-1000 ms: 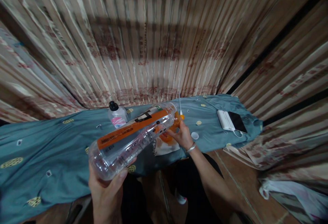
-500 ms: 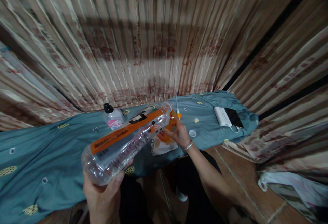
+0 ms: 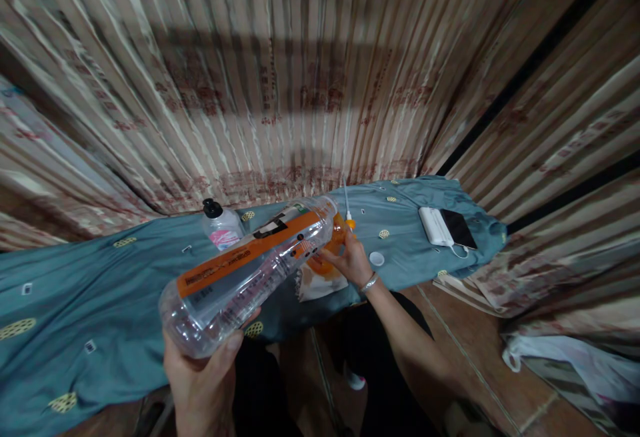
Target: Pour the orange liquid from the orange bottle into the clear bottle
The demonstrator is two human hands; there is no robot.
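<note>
My left hand (image 3: 203,377) grips the base of a large clear plastic bottle (image 3: 250,270) with an orange label. The bottle is tipped almost flat, its open mouth pointing away to the right. There my right hand (image 3: 350,260), a bangle on its wrist, is wrapped round a small orange container (image 3: 330,250) at the bottle's mouth. The container rests over a white packet (image 3: 317,286) on the blue-green cloth (image 3: 100,304). A small white cap (image 3: 377,258) lies on the cloth just right of my right hand.
A small clear bottle with a black cap and pink label (image 3: 220,227) stands behind the big bottle. A white power bank and a black phone (image 3: 447,229) lie at the cloth's far right. Striped curtains hang all round. A white bag (image 3: 565,370) lies on the floor at right.
Both hands and the tilted bottle have stayed nearly as they were. The view has shifted slightly, and the bottle's mouth remains at the orange container.
</note>
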